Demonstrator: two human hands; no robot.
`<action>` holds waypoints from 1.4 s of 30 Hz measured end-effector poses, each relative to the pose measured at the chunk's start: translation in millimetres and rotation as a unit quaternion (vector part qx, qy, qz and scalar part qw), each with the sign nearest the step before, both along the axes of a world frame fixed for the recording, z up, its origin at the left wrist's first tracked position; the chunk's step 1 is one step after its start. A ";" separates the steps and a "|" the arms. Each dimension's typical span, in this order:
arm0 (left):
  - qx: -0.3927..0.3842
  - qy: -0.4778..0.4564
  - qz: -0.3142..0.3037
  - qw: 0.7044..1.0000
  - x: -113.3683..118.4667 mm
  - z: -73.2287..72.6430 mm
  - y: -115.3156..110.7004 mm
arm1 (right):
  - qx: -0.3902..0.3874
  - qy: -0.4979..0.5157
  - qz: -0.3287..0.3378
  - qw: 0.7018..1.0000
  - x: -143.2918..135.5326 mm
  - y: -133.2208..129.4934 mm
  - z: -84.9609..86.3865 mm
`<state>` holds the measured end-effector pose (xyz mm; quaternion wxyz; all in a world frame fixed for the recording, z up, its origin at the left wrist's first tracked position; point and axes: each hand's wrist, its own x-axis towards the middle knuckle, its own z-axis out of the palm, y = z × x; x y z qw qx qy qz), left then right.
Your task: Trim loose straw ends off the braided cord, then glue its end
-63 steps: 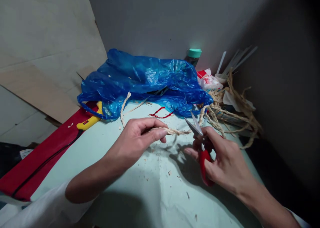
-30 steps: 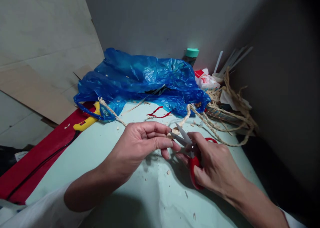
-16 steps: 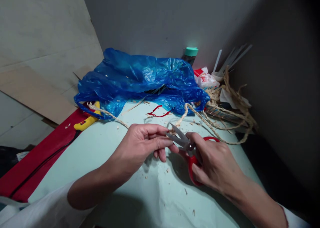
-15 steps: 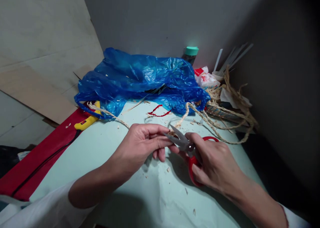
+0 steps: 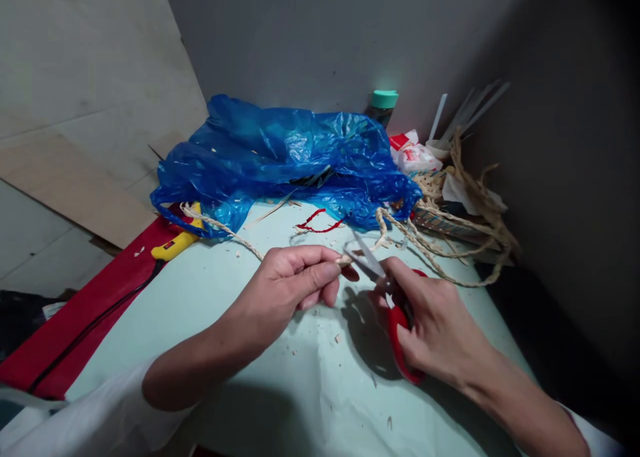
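Observation:
My left hand [image 5: 295,283] pinches a pale braided cord [image 5: 345,261] between thumb and fingers. One side of the cord runs left to a yellow-handled tool; the other side trails right in loops. My right hand [image 5: 430,317] is closed around red-handled scissors [image 5: 370,260], with the thumb and fingers in the handle loops. Their blades are parted and lie close to the cord, just right of my left fingertips. Whether a blade touches the cord I cannot tell.
Behind my hands lies a crumpled blue plastic bag [image 5: 280,143]. A red twisted string [image 5: 320,229] rests before it. The yellow-handled tool [image 5: 175,245] with a black cable is at left. A green-lidded jar [image 5: 384,100] and a woven basket [image 5: 450,227] stand at right; scraps dot the pale green sheet [image 5: 340,403].
The scissors have drawn back slightly to the right from my left fingers, with their handles turned lower. My left hand has shifted a little right, still pinching the cord.

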<state>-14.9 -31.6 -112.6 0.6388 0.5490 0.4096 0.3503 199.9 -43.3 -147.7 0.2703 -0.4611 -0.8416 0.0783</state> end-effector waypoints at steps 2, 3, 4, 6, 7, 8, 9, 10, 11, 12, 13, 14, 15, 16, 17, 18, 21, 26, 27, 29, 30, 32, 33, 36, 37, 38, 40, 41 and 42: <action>-0.001 -0.020 0.002 1.000 -0.6 -0.4 0.1 | 0.020 -0.047 -0.001 0.999 2.4 -0.2 -1.4; 0.001 -0.021 0.004 1.000 -1.1 -0.7 0.0 | 0.042 -0.075 -0.011 0.996 3.9 0.0 -1.6; 0.007 -0.016 0.006 1.000 -1.7 -0.9 -0.4 | 0.066 -0.104 -0.024 0.992 5.6 0.5 -1.5; 0.033 0.009 0.010 0.999 -3.4 -0.7 -1.6 | 0.099 -0.146 -0.049 0.983 8.4 1.7 -0.4; 0.049 0.027 0.010 0.998 -4.2 -0.2 -2.3 | 0.106 -0.156 -0.053 0.981 9.4 2.2 0.4; 0.065 0.047 0.012 0.997 -4.9 0.6 -2.9 | 0.106 -0.159 -0.054 0.980 9.9 2.7 1.1; 0.080 0.066 0.014 0.994 -5.3 1.7 -3.5 | 0.104 -0.158 -0.049 0.981 9.9 3.0 1.7; 0.094 0.083 0.016 0.992 -5.4 2.9 -3.8 | 0.100 -0.156 -0.045 0.982 9.7 3.1 2.1; 0.106 0.099 0.019 0.989 -5.2 4.2 -3.9 | 0.097 -0.155 -0.043 0.982 9.2 3.2 2.2; 0.116 0.113 0.022 0.987 -4.8 5.3 -3.8 | 0.096 -0.155 -0.043 0.982 8.6 3.1 2.1; 0.125 0.124 0.026 0.984 -4.1 6.3 -3.7 | 0.097 -0.154 -0.045 0.982 8.1 2.9 1.7; 0.133 0.134 0.032 0.982 -3.3 7.0 -3.6 | 0.097 -0.154 -0.047 0.982 7.6 2.7 1.2; 0.139 0.141 0.039 0.979 -2.5 7.4 -3.6 | 0.094 -0.150 -0.046 0.983 7.3 2.5 0.6; 0.147 0.147 0.046 0.977 -1.6 7.6 -3.8 | 0.086 -0.145 -0.043 0.985 7.0 2.2 0.0; 0.158 0.152 0.054 0.974 -0.7 7.5 -4.3 | 0.075 -0.139 -0.038 0.987 6.7 1.9 -0.5; 0.172 0.158 0.063 0.970 0.0 7.2 -4.8 | 0.062 -0.134 -0.032 0.988 6.3 1.6 -0.9; 0.230 0.186 0.084 0.951 1.7 5.5 -6.9 | 0.020 -0.117 -0.018 0.993 4.3 -0.2 -1.0; 0.287 0.221 0.094 0.927 3.7 2.1 -7.5 | -0.049 -0.082 -0.003 0.995 -1.9 -4.6 1.5; 0.294 0.222 0.098 0.925 4.1 1.9 -7.4 | -0.049 -0.079 -0.003 0.996 -3.3 -5.3 1.8; 0.299 0.223 0.105 0.922 4.5 1.9 -7.4 | -0.037 -0.081 -0.006 0.996 -5.9 -6.4 2.0; 0.298 0.224 0.105 0.922 4.6 2.2 -7.6 | -0.030 -0.085 -0.007 0.996 -7.1 -6.7 1.7; 0.285 0.225 0.104 0.926 4.8 2.7 -8.5 | -0.022 -0.091 -0.007 0.996 -8.9 -7.3 0.2; 0.275 0.223 0.103 0.930 4.8 2.9 -9.1 | -0.022 -0.092 -0.006 0.995 -9.6 -7.6 -0.9; 0.237 0.206 0.102 0.944 4.9 2.8 -10.7 | -0.035 -0.095 -0.005 0.995 -10.6 -8.8 -4.8; 0.225 0.200 0.101 0.948 4.8 2.6 -11.1 | -0.039 -0.096 -0.007 0.995 -10.7 -9.2 -5.8; 0.213 0.196 0.100 0.952 4.6 2.4 -11.3 | -0.040 -0.099 -0.009 0.994 -10.8 -9.5 -6.5; 0.189 0.190 0.096 0.959 3.9 1.9 -11.2 | -0.036 -0.107 -0.013 0.994 -11.0 -9.8 -6.9; 0.178 0.188 0.091 0.962 3.4 1.6 -10.8 | -0.034 -0.109 -0.014 0.993 -11.1 -9.7 -6.6; 0.167 0.185 0.086 0.965 2.9 1.5 -10.1 | -0.032 -0.110 -0.014 0.993 -11.2 -9.4 -6.1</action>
